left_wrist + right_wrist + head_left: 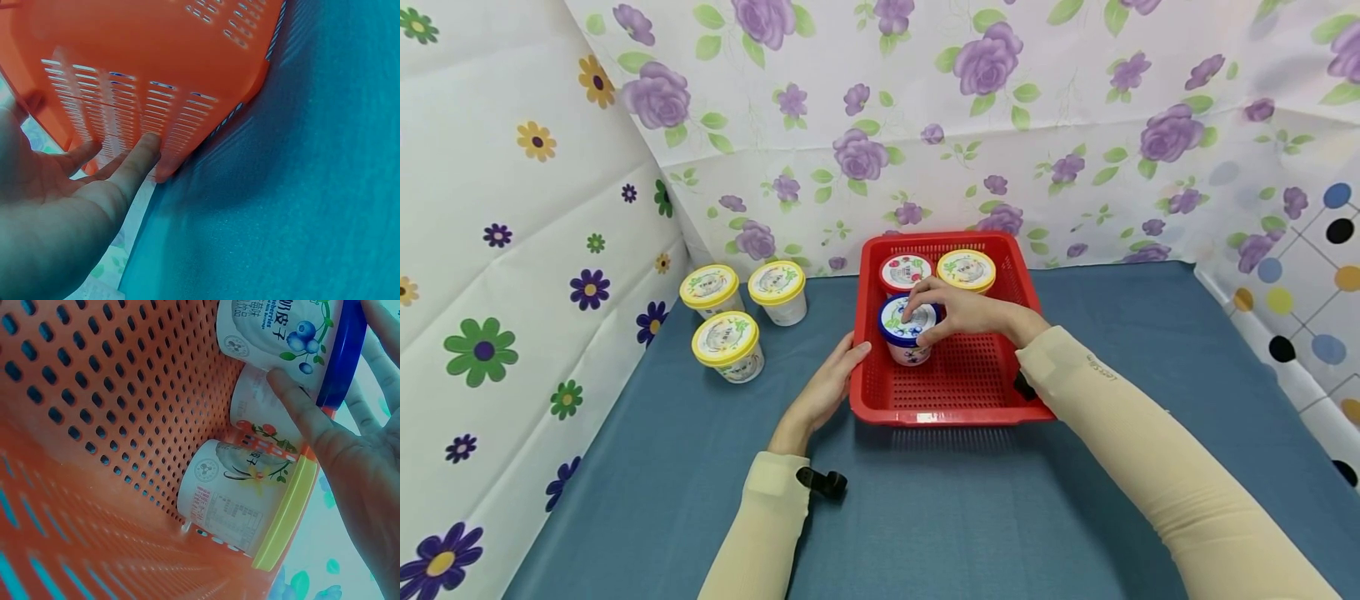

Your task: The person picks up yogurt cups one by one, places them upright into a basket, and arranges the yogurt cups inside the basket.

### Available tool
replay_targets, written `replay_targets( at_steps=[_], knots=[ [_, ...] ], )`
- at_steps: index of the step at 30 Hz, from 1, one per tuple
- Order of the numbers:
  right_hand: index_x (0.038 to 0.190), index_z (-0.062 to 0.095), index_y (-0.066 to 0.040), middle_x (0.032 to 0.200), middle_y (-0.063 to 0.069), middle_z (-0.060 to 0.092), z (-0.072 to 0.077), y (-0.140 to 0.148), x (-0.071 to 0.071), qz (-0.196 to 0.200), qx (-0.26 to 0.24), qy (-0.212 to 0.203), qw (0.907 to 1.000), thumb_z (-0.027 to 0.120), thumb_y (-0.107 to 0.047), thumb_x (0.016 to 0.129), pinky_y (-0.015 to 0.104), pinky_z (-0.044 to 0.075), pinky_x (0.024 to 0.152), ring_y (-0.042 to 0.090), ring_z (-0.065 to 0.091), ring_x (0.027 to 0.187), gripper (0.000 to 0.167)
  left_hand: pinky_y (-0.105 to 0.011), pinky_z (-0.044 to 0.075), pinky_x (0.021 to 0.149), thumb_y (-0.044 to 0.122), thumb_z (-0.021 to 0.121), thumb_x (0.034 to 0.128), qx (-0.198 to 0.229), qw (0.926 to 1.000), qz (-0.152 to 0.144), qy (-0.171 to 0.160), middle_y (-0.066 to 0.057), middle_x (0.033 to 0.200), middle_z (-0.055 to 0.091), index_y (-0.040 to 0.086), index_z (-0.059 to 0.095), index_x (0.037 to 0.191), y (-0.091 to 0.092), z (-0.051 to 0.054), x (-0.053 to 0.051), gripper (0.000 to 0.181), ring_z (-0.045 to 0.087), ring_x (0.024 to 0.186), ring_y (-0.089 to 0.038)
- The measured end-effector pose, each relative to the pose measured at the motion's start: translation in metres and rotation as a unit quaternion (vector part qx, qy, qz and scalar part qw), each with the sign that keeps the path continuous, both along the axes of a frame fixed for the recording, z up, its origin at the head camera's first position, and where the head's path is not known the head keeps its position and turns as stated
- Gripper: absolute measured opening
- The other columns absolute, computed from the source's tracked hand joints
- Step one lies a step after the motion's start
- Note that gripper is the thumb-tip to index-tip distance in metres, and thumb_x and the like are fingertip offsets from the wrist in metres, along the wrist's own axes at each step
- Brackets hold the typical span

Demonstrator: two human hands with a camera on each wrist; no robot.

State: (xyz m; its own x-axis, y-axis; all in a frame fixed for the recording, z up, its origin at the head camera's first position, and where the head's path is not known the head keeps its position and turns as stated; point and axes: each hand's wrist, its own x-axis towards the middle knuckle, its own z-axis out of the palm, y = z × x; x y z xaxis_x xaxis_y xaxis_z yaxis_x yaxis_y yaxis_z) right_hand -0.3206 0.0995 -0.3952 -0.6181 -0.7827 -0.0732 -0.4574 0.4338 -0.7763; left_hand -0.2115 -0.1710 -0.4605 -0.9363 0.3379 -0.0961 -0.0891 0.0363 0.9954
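Note:
My right hand [966, 312] spans the blue-lidded tub [910, 354], thumb on the near right side and fingers over the lid. Blueberries are printed on this tub [275, 337], which stands upright in the left part of the red plastic basket [955, 417]. Behind it, at the basket's far end, are a red-rimmed tub [906, 272] and a yellow-lidded tub [967, 268]. My left hand [823, 387] holds the basket's left side. Its thumb lies on the rim, while its fingers [137, 164] touch the slotted outer wall.
Three yellow-lidded tubs, one nearest [727, 340], one at the back left [709, 285] and one to the right [777, 283], stand left of the basket on the blue tablecloth [970, 517]. Flowered sheets [850, 100] hang behind and at both sides.

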Motion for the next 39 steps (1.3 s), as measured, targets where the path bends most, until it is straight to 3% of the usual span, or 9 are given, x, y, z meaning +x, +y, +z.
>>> replay_targets(
  at_steps=[15, 39],
  knots=[
    [0.128, 0.072, -0.016, 0.149, 0.011, 0.040, -0.0014, 0.0012, -0.0005, -0.001, -0.004, 0.003, 1.0000, 0.077, -0.025, 0.094, 0.056, 0.042, 0.111, 0.034, 0.037, 0.138, 0.036, -0.052, 0.044, 0.113, 0.043, 0.047, 0.1099, -0.002, 1.0000, -0.001, -0.003, -0.016, 0.158, 0.042, 0.020, 0.025, 0.163, -0.0003, -0.0004, -0.0004, 0.062, 0.047, 0.140, -0.036],
    [0.128, 0.072, -0.017, 0.147, 0.010, 0.041, 0.0011, -0.0005, 0.0004, -0.006, -0.005, -0.002, 1.0000, 0.079, -0.024, 0.093, 0.054, 0.043, 0.112, 0.032, 0.037, 0.138, 0.036, -0.050, 0.044, 0.112, 0.041, 0.046, 0.1105, 0.005, 1.0000, -0.003, 0.001, -0.018, 0.157, 0.043, 0.018, 0.026, 0.162, -0.0006, 0.0008, 0.0009, 0.060, 0.047, 0.139, -0.037]
  ],
)
